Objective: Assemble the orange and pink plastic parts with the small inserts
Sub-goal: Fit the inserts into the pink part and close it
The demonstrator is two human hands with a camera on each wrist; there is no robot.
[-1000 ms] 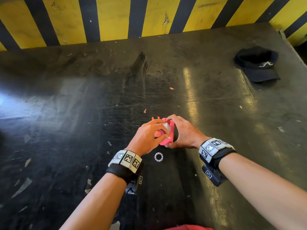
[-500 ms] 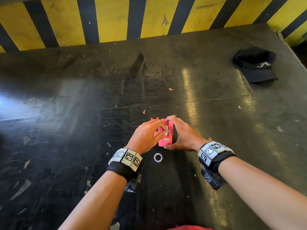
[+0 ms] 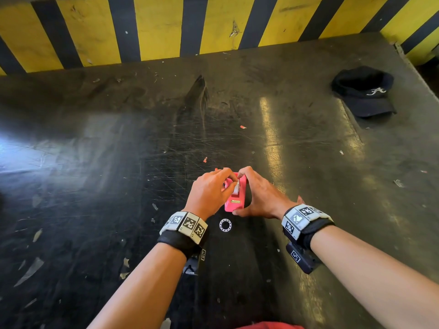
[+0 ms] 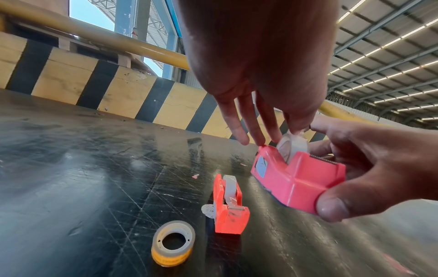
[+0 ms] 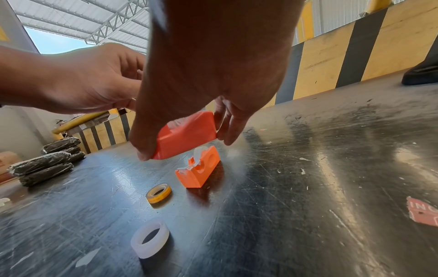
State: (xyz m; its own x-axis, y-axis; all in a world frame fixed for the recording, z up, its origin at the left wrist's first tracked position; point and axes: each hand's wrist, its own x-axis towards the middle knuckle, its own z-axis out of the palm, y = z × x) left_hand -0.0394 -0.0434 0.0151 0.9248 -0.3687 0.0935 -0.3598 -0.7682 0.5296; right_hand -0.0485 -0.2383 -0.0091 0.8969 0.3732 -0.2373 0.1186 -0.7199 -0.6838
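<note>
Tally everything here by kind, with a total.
Dispensers: 2, pink dispenser, orange dispenser
Tape rolls: 3, roll in pink, roll in orange, loose roll
White ring: 1
Black cap: 1
Total: 7

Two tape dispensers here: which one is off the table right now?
The pink dispenser, held in the right hand while the left hand seats a tape roll. The orange dispenser stands on the table, untouched.

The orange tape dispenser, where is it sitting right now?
The orange tape dispenser stands on the black table, just left of the raised pink dispenser, with a loose tape roll lying nearer the camera.
</note>
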